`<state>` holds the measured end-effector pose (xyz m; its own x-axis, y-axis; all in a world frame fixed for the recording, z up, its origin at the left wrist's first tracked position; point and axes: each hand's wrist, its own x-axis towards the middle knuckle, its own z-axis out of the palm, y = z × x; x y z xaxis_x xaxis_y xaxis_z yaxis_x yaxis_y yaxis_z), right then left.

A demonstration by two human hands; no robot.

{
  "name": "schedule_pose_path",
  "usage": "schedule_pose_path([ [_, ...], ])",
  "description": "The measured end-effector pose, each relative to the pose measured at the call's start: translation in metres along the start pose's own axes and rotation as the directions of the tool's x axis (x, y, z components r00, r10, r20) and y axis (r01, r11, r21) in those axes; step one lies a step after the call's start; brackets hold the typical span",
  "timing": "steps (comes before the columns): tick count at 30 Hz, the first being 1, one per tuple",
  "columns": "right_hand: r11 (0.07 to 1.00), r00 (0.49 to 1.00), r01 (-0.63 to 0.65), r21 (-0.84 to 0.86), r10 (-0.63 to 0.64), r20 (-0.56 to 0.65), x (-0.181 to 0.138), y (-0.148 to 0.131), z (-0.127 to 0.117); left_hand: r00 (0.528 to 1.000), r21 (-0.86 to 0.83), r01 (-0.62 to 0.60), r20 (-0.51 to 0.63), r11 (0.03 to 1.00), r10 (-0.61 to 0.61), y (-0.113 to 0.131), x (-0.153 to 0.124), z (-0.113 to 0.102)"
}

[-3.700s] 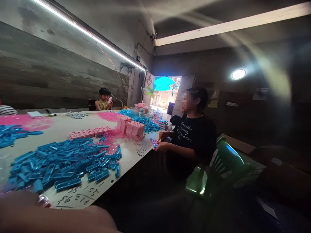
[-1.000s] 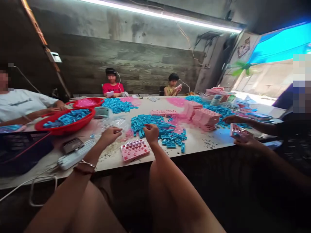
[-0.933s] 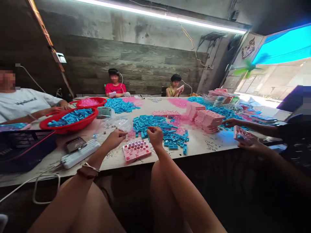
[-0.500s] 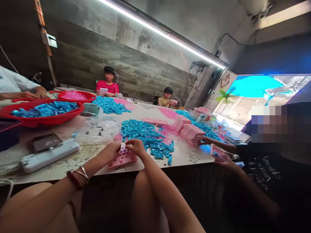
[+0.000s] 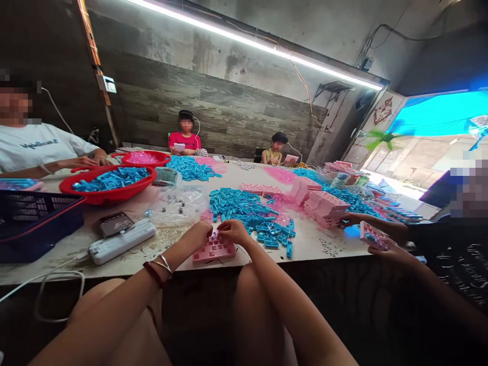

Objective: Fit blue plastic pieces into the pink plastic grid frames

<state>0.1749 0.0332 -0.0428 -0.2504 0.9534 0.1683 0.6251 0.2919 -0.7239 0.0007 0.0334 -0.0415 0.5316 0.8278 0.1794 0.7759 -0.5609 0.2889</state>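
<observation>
A pink slotted plastic plate (image 5: pixel 215 252) lies at the table's near edge in front of me. Small pale purple clear pieces (image 5: pixel 214 235) sit at its far end, between my hands. My left hand (image 5: pixel 196 238) is closed at the plate's far left corner, fingertips curled down. Over the far right part, my right hand (image 5: pixel 234 232) has its thumb and fingers pinched together by those pieces. Whatever either set of fingertips grips is too small or hidden to make out. Just beyond lies a heap of blue plastic pieces (image 5: pixel 238 208), with clear pink bits (image 5: pixel 284 217) beside it.
Left are a white power strip (image 5: pixel 122 241), a dark phone-like box (image 5: pixel 114 224), a navy basket (image 5: pixel 41 223) and a red basin (image 5: pixel 109 195) of blue pieces. Pink plates (image 5: pixel 326 206) are stacked to the right, by a co-worker's hand (image 5: pixel 381 249) holding another plate. Other people sit around the table.
My view has turned left, bringing the left co-worker and navy basket further into sight. Both my hands stay at the pink plate's far end, with only slight finger movement.
</observation>
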Motion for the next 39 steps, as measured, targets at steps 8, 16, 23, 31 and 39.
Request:
schedule_pose_path([
  [8, 0.999, 1.000, 0.020, -0.047, -0.020, -0.002, 0.001, 0.002, 0.002, 0.998, -0.032, 0.018, 0.063, 0.999, -0.016, 0.002, 0.001, -0.009],
  [16, 0.998, 0.999, 0.044, -0.054, -0.044, 0.009, -0.002, 0.002, 0.000, 0.995, -0.028, 0.058, 0.083, 0.998, -0.056, 0.009, 0.000, -0.016],
  [23, 0.998, 0.999, 0.043, -0.043, -0.043, 0.011, -0.003, -0.002, -0.002, 0.995, -0.021, 0.067, 0.070, 0.998, -0.065, 0.005, 0.000, -0.014],
  [31, 0.998, 0.998, 0.050, -0.023, -0.049, 0.026, -0.003, -0.001, -0.003, 0.995, -0.022, 0.070, 0.067, 0.997, -0.069, 0.005, 0.000, -0.011],
  [39, 0.978, 0.974, 0.210, -0.008, -0.210, -0.081, -0.004, -0.008, -0.001, 0.994, -0.065, 0.096, 0.053, 0.993, -0.092, -0.003, -0.002, -0.015],
])
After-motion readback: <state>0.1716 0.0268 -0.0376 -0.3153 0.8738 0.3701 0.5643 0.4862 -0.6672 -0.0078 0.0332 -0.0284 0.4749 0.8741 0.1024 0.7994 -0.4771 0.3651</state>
